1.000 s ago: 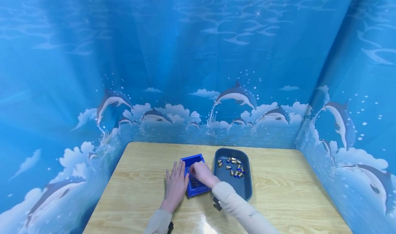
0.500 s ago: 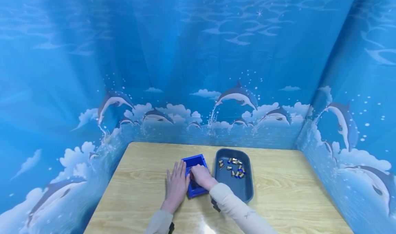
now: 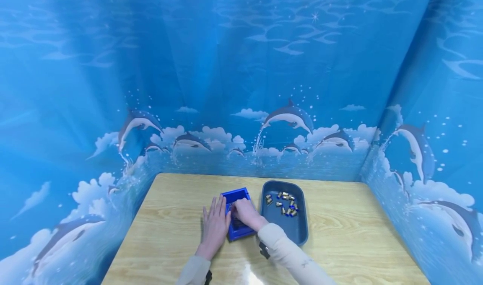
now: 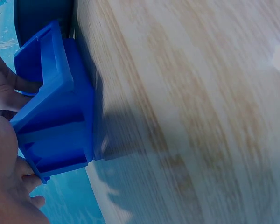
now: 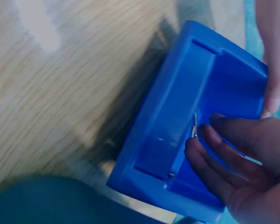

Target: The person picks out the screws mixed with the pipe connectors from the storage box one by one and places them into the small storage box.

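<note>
In the head view my left hand (image 3: 215,228) lies along the left side of a blue plastic bin (image 3: 241,233), fingers extended and touching its wall. My right hand (image 3: 247,213) reaches down into the bin from the right, with bent fingers. Small dark screws lie on the bin floor, partly covered by that hand. In the right wrist view a threaded screw (image 5: 194,125) shows right at the fingertips; whether it is pinched is unclear. Another small metal piece (image 5: 171,175) sits in the bin's corner. The left wrist view shows the bin's outer wall (image 4: 60,135) beside my left hand (image 4: 4,163).
A dark blue-grey tray (image 3: 304,230) stands just right of the bin, holding several brass fittings (image 3: 289,211) with blue ends. Both rest on a light wooden table (image 3: 339,234). Behind and at the sides hangs a blue curtain (image 3: 226,88) printed with dolphins.
My right hand has dipped and shifted slightly inside the bin, its fingers staying among the screws. The left hand, bin and tray keep their places.
</note>
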The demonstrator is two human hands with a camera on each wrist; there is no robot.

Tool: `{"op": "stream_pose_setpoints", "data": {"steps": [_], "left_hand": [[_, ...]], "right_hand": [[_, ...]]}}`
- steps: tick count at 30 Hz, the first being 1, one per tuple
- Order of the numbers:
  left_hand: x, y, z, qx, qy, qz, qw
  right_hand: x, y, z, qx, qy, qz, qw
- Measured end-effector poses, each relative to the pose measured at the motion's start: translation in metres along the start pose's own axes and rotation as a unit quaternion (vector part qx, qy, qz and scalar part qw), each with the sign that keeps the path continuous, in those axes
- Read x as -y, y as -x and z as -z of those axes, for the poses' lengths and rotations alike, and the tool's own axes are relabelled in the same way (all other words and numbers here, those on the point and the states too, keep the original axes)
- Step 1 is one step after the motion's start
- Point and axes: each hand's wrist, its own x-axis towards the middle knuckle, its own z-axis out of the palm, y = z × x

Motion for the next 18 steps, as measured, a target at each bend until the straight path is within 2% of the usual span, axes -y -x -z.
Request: {"op": "stream_pose_setpoints", "data": {"steps": [3, 6, 11, 14, 18], "left_hand": [[0.000, 0.000, -0.001, 0.004, -0.003, 0.002, 1.0000], [0.000, -0.001, -0.001, 0.012, -0.002, 0.008, 0.9999], [-0.001, -0.002, 0.001, 0.023, 0.000, 0.016, 0.9996], [-0.001, -0.002, 0.002, 0.024, 0.003, 0.016, 0.9996], [-0.001, -0.002, 0.001, 0.025, 0.005, 0.019, 0.9995]], "right_hand": [[-0.003, -0.001, 0.006, 0.002, -0.057, -0.022, 0.998], [-0.006, -0.003, 0.013, 0.012, -0.136, -0.062, 0.989], [-0.014, -0.003, 0.028, 0.023, -0.256, -0.132, 0.957], [-0.019, -0.001, 0.038, 0.015, -0.301, -0.161, 0.940], [-0.029, 0.001, 0.053, -0.013, -0.334, -0.185, 0.924]]}}
